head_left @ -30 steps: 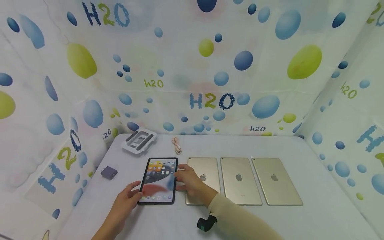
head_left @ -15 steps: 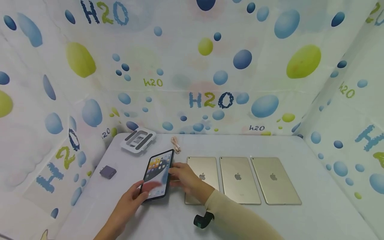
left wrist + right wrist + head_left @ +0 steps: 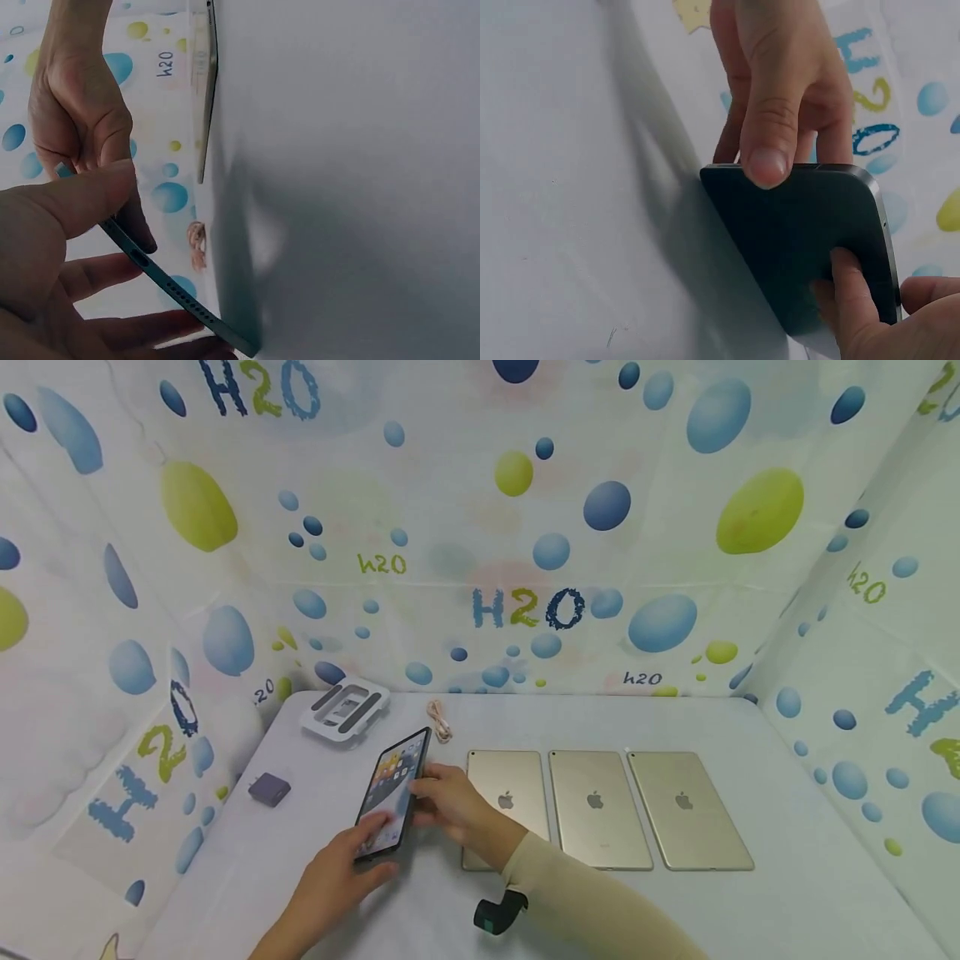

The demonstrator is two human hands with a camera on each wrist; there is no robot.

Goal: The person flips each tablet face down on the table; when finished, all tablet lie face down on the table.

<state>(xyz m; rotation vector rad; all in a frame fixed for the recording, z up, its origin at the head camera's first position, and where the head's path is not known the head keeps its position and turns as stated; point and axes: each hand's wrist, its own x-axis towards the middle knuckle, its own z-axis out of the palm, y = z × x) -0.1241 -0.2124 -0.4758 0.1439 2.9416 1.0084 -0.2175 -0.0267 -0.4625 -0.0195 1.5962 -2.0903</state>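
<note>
A black-edged tablet (image 3: 388, 785) with a lit home screen is tilted, its right side raised above the white table. My right hand (image 3: 468, 806) grips the raised right edge, with fingers on the dark back (image 3: 772, 225) and the thumb on the other side. At the tablet's near end, my left hand (image 3: 333, 877) pinches the short edge, fingers over the screen and thumb against the back. In the left wrist view that edge (image 3: 161, 277) shows its port and small holes. Whether the low left edge touches the table cannot be told.
Three gold tablets (image 3: 507, 781) lie face down in a row to the right. A white and grey stand (image 3: 347, 708), a coiled pale cable (image 3: 439, 722) and a dark plug adapter (image 3: 270, 789) are on the left side. Patterned curtains enclose the table.
The tablet went from lying flat to tilted, its right edge lifted by my right hand. My left hand moved from its lower left side onto the near short edge.
</note>
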